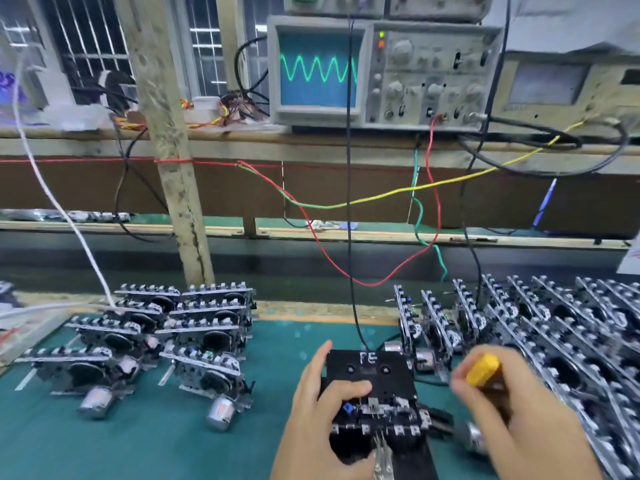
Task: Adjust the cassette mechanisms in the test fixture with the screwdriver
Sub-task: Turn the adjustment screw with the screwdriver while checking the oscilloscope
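Test fixture (375,403) sits on the green table (173,438), low centre, a black block with a cassette mechanism (377,415) clamped at its near edge and a black cassette marked "FE" (369,367) on top. Long axis of the fixture runs away from the person, slightly rightward.

Left hand (318,410) rests on the fixture's left side; thumb laid across the top face, fingers wrapped down the flank. Holding it steady, by the look of it.

Right hand (516,410) is just right of the fixture, not touching it. Its grip is curled round the screwdriver (483,370); yellow handle cap shows above the fingers. Shaft and tip hidden or blurred, so cannot tell where the tip points. Adjustment point presumably lies among the metal parts at the near edge, left and slightly down from the right hand. The right hand is the one to close that gap.

In the way: a small motor (474,438) close under the right hand, and a black cable (349,202) dropping to the fixture's far edge.

Around: a row of mechanisms on edge (554,341) at right, a flat-lying batch (156,334) at left. Oscilloscope (381,71) on the shelf behind shows a green sine trace.
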{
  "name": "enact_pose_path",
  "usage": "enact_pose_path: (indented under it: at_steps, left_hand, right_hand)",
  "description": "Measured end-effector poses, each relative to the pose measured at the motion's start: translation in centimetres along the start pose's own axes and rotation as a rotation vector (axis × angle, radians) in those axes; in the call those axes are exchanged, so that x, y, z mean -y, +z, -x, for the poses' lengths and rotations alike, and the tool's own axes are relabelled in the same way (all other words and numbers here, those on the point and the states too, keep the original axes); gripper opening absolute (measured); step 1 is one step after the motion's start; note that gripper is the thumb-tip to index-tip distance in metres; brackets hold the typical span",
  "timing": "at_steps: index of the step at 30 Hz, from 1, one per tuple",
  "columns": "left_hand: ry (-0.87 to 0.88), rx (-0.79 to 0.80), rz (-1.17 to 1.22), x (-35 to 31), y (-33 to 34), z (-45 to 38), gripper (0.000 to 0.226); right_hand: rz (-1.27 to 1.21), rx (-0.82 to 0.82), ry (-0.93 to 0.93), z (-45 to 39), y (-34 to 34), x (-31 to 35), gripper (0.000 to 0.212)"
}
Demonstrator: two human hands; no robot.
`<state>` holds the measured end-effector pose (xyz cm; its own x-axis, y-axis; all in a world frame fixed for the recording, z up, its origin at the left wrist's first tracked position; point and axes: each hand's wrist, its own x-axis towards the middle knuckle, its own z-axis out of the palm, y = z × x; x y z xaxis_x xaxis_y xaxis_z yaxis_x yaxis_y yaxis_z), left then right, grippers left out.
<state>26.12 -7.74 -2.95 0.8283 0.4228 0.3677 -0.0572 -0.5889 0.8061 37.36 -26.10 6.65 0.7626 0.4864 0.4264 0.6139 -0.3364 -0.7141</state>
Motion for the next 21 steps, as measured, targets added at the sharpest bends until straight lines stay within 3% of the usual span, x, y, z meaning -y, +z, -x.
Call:
enact_pose_path:
  at_steps: [2,6,13,21]
  left_hand:
    - [0.041,-0.144,-0.047,-0.6,0.9,0.6,0.063]
    - [0.018,-0.146,-0.074,-1.1,0.5,0.5,0.071]
    - [-0.002,-0.118,-0.089,-1.1,0.6,0.8,0.068]
    - [-0.006,-0.124,-0.089,-1.2,0.6,0.9,0.068]
  right_hand:
    - [-0.157,-0.075,-0.119,-0.4,-0.1,1.3,0.028]
    - [-0.415,0.083,-0.155,-1.0,1.7,2.3,0.033]
    - [-0.337,0.184,-0.221,-1.4,3.2,2.6,0.02]
    - [-0.355,0.184,-0.227,-1.9,3.4,2.3,0.019]
